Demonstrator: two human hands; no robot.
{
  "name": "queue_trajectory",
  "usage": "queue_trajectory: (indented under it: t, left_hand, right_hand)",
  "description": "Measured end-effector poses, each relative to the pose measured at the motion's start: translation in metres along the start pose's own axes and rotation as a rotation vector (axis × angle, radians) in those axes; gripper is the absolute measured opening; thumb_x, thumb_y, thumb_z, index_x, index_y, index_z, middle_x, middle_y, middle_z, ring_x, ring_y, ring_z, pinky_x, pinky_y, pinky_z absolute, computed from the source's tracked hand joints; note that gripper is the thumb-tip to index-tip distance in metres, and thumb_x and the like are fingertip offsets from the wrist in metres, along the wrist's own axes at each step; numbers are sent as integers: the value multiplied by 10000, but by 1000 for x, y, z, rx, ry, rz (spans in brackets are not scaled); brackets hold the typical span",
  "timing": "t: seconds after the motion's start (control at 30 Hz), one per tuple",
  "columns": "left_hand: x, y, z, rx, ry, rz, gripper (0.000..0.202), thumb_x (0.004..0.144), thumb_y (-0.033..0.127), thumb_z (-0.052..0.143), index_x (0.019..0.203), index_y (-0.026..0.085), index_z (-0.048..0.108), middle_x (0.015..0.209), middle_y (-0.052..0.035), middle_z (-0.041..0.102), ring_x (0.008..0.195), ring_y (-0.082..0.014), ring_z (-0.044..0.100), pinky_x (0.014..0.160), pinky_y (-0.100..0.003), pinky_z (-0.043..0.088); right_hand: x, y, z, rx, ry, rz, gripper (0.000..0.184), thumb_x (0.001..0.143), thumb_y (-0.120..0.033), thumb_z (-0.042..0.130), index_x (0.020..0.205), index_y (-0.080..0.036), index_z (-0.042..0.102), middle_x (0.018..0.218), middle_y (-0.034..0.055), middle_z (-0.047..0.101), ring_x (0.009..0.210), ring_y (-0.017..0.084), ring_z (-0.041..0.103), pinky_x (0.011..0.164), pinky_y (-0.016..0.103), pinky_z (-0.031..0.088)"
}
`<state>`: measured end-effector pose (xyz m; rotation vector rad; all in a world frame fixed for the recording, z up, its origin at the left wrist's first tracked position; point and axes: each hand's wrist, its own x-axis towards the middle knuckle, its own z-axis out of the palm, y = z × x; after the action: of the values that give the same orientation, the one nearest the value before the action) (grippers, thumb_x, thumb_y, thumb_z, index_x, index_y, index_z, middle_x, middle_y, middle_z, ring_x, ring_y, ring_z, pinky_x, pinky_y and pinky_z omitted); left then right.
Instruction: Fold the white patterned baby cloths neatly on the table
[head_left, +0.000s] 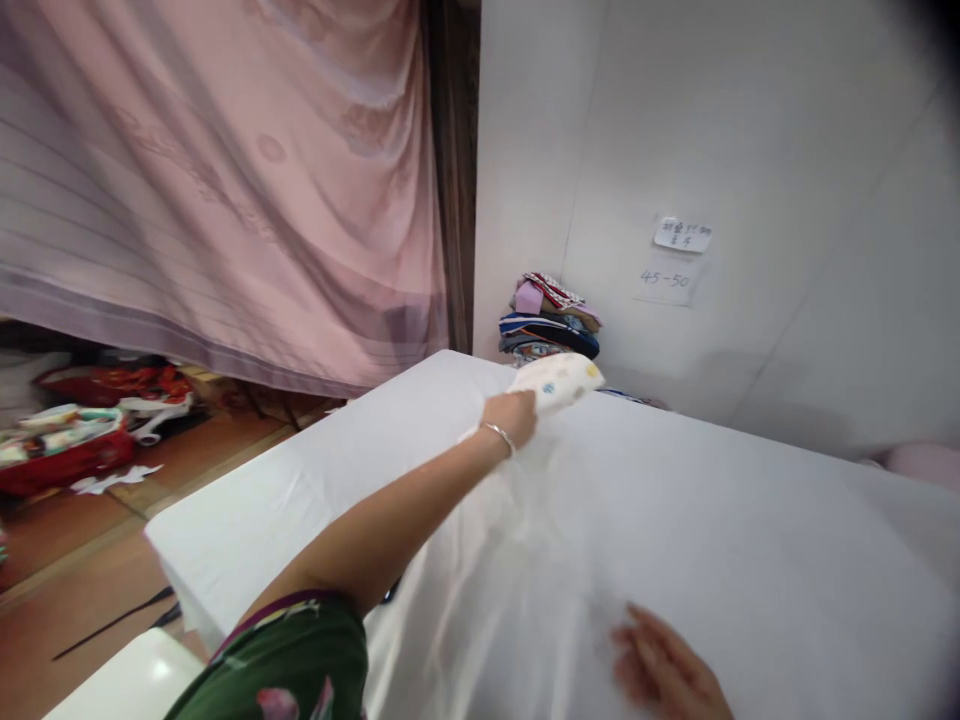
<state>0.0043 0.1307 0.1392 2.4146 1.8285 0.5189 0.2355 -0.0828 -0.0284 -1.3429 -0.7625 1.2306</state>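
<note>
My left hand (511, 415), with a silver bangle at its wrist, reaches across to the far side of the white-covered table (712, 520). Its fingers are closed on a folded white cloth (559, 382) printed with small blue, yellow and grey figures. Just behind that cloth rises a stack of folded clothes (551, 325). My right hand (664, 660) is low at the bottom right over the white cover, somewhat blurred. Its fingers are loosely stretched and nothing shows in them. What kind of garment or textile the folded cloth is, I cannot tell.
A pink curtain (300, 180) hangs at the left. Handwritten paper signs (666, 280) are on the white wall (750, 150) behind the table. On the tiled floor at left is a red container (75, 450) with things in it. A white surface (131, 680) shows at lower left.
</note>
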Motion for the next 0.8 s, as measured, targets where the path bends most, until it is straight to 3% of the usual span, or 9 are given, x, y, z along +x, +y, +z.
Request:
queue_trajectory:
  t: [0.1,0.2,0.3,0.37,0.43,0.5,0.57,0.7,0.8]
  left_hand:
    - [-56,68,35,-108,-164,291,413,719,512,562,1049,267,605,964,-53,662,881,-224,615,752,-326,444]
    - [-87,94,59,-288,-348,498,577,637,664,552,1054,272,626,937,-48,673,855,-235,626,684,-310,466]
    - [-68,84,71,-344,-179,332,452,760,538,499,1090,246,597,1072,-31,634,988,-216,582,838,-298,425]
    - [-40,70,77,-308,-125,232,417,809,407,475,1161,191,533,1192,-85,566,1119,-236,501,959,-344,341]
    - [-15,56,84,-258,-124,91,496,773,394,522,1190,127,488,1258,-167,498,1183,-299,432,963,-416,328]
    - [0,45,94,-251,-216,-144,548,730,444,557,1177,136,480,1261,-170,495,1160,-294,457,907,-381,382]
    - [5,38,103,-265,-281,-244,557,700,485,568,1134,142,502,1172,-162,564,1051,-275,543,803,-333,439]
    - [9,37,109,-295,-231,-278,430,705,411,567,1036,136,544,1100,-158,597,983,-257,577,730,-293,443]
    - [15,48,94,-326,-168,-245,296,726,333,548,944,133,559,1071,-146,602,990,-238,567,742,-273,428]
  right_hand:
    - [10,-36,-24,228,94,-123,539,646,-486,662,1141,-305,547,1136,65,608,975,259,597,763,446,513]
    - [11,-56,-46,267,137,-170,464,704,-488,599,1128,-305,560,1142,43,606,1053,243,560,835,440,497]
    - [7,-54,-50,311,148,-166,473,726,-426,613,1168,-275,536,1152,40,603,1077,234,547,855,403,499]
    - [6,-49,-47,346,176,-165,525,716,-360,650,1209,-271,493,1165,32,597,1074,224,550,843,377,507]
    - [7,-45,-43,367,205,-149,575,686,-297,690,1219,-273,474,1161,24,600,1060,218,559,817,352,520]
    - [9,-44,-41,380,214,-132,591,662,-265,711,1207,-266,480,1148,24,608,1049,219,565,797,339,527]
    - [11,-45,-42,392,206,-130,594,653,-254,718,1200,-251,485,1143,34,610,1044,226,568,788,341,529]
    - [13,-46,-44,400,194,-140,603,656,-252,720,1206,-241,471,1134,45,612,1022,228,577,769,344,529]
    - [13,-45,-44,405,174,-149,599,671,-256,715,1208,-237,452,1126,51,611,999,222,586,749,337,531]
